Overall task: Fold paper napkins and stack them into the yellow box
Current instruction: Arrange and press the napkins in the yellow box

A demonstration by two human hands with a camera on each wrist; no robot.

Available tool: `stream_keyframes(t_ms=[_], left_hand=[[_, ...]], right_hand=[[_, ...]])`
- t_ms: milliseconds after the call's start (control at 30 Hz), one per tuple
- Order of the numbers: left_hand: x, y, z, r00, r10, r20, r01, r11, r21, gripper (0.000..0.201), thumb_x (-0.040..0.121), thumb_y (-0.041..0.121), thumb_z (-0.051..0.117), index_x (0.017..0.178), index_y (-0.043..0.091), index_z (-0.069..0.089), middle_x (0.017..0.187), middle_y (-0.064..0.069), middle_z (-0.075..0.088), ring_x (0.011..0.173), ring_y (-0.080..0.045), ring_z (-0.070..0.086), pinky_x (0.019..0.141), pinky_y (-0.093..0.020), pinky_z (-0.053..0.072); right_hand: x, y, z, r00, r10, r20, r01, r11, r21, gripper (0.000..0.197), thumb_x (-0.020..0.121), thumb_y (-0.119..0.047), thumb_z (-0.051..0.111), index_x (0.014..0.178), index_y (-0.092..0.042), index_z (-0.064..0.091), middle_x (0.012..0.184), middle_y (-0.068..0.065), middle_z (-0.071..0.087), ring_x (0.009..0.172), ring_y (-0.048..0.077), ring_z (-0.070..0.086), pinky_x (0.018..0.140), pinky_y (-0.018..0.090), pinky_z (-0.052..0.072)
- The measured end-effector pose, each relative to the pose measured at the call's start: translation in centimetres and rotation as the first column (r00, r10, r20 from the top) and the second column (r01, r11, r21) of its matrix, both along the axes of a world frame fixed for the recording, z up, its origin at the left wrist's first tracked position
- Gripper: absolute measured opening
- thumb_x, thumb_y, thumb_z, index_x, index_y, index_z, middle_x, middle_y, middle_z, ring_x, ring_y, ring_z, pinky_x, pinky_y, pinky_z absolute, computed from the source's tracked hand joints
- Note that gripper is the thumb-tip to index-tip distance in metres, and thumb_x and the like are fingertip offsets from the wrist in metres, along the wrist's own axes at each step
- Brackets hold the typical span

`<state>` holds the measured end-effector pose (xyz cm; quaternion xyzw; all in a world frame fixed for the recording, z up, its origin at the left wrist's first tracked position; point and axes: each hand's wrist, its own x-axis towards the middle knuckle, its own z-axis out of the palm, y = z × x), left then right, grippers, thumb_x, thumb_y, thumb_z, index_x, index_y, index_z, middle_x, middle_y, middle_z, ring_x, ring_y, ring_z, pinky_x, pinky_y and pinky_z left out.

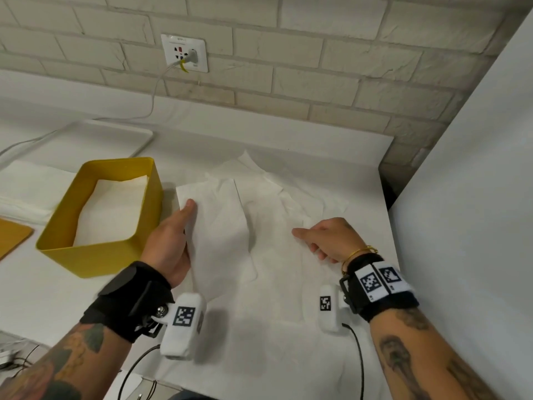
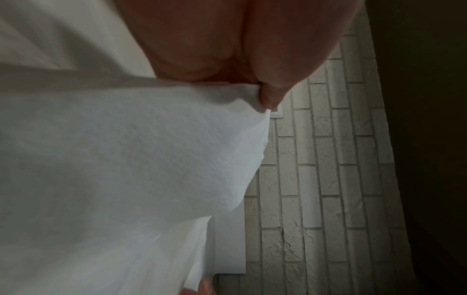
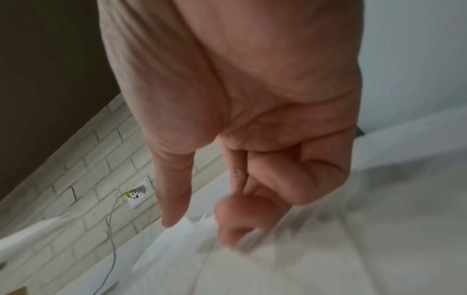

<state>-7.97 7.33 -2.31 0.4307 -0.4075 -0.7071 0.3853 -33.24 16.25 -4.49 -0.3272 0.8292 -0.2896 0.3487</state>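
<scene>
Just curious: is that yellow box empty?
No. The yellow box already holds white napkins lying flat inside, seen through its open top.

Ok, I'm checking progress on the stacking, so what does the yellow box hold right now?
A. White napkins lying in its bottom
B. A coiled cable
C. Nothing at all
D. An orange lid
A: the head view looks down into the open yellow box and shows white napkins lying flat on its bottom, while the left hand holds another napkin beside it on the table.
</scene>
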Motion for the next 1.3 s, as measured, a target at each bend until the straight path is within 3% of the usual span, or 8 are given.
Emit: stream_keyframes(t_ms=[133,267,467,667,800,933,1167,1300], left_hand=[[0.1,0.2,-0.3,1.0,-0.009,0.025,0.008,1.0,0.028,0.03,0.106,0.037,0.047,0.115,0.017,0.068,0.106,0.002,0.078,0.098,-0.014,0.074,0.086,-0.034,0.053],[0.3,0.2,-0.5,1.0,0.004,0.005,-0.005,0.999,0.044,0.031,0.107,0.036,0.047,0.117,0.016,0.068,0.108,0.0,0.078,0.096,-0.014,0.075,0.09,-0.037,0.053],[0.5,-0.1,-0.6,1.0,0.03,-0.009,-0.029,0.997,0.077,0.029,0.106,0.038,0.048,0.118,0.02,0.068,0.106,0.001,0.079,0.09,-0.014,0.076,0.081,-0.036,0.058],[0.6,0.0,-0.5,0.999,0.029,-0.037,-0.025,0.996,0.091,0.028,0.106,0.035,0.049,0.117,0.02,0.069,0.108,0.0,0.078,0.095,-0.016,0.076,0.09,-0.04,0.054],[0.3,0.1,-0.2,1.0,-0.005,-0.026,0.007,0.996,0.086,0.03,0.106,0.036,0.048,0.115,0.017,0.07,0.108,-0.002,0.078,0.095,-0.016,0.076,0.091,-0.039,0.054],[-1.3,0.8,0.1,0.996,-0.09,0.003,0.09,0.993,0.074,0.035,0.108,0.036,0.043,0.119,0.015,0.069,0.113,-0.004,0.077,0.102,-0.018,0.074,0.09,-0.037,0.054],[-4.0,2.1,-0.1,0.981,-0.174,-0.081,0.187,0.962,0.198,0.037,0.107,0.034,0.045,0.123,0.008,0.067,0.112,-0.01,0.077,0.097,-0.023,0.075,0.082,-0.035,0.059],[-4.1,2.5,-0.5,0.974,-0.188,-0.128,0.218,0.931,0.293,0.039,0.105,0.035,0.049,0.12,0.005,0.069,0.112,-0.013,0.076,0.092,-0.024,0.076,0.076,-0.035,0.059]], right_hand=[[1.1,-1.3,-1.0,0.993,-0.095,0.075,0.108,0.976,-0.19,0.022,0.082,-0.03,0.083,0.091,-0.016,0.069,0.096,0.001,0.069,0.092,0.02,0.065,0.084,0.03,0.052],[1.2,-1.2,-0.2,0.99,-0.126,0.059,0.138,0.914,-0.382,0.009,0.088,-0.024,0.078,0.091,-0.019,0.07,0.083,-0.004,0.065,0.078,0.014,0.061,0.069,0.022,0.047],[-0.6,-0.1,2.6,0.921,0.006,0.39,0.236,0.788,-0.569,0.006,0.098,-0.014,0.064,0.093,-0.017,0.062,0.089,-0.001,0.077,0.083,0.016,0.071,0.072,0.031,0.057],[-3.5,0.6,3.2,0.933,-0.141,0.331,0.322,0.74,-0.591,0.003,0.1,-0.018,0.063,0.097,-0.021,0.063,0.076,-0.009,0.075,0.077,0.014,0.069,0.074,0.036,0.055],[-3.6,1.2,5.0,0.876,0.011,0.483,0.349,0.677,-0.648,0.018,0.087,-0.034,0.074,0.098,-0.024,0.065,0.09,0.008,0.067,0.084,0.029,0.059,0.072,0.034,0.047],[-1.7,0.6,6.6,0.802,0.247,0.543,0.286,0.639,-0.714,0.006,0.101,-0.012,0.053,0.099,-0.014,0.058,0.09,-0.001,0.074,0.084,0.013,0.07,0.073,0.028,0.06],[1.9,-0.8,7.1,0.636,0.439,0.635,0.225,0.681,-0.697,0.042,0.091,-0.019,0.056,0.131,-0.007,0.054,0.115,0.008,0.072,0.1,0.02,0.07,0.084,0.035,0.059],[1.3,-0.8,5.1,0.677,0.294,0.675,0.285,0.74,-0.609,0.021,0.1,-0.015,0.053,0.119,-0.01,0.061,0.114,0.01,0.072,0.098,0.021,0.07,0.082,0.036,0.059]])
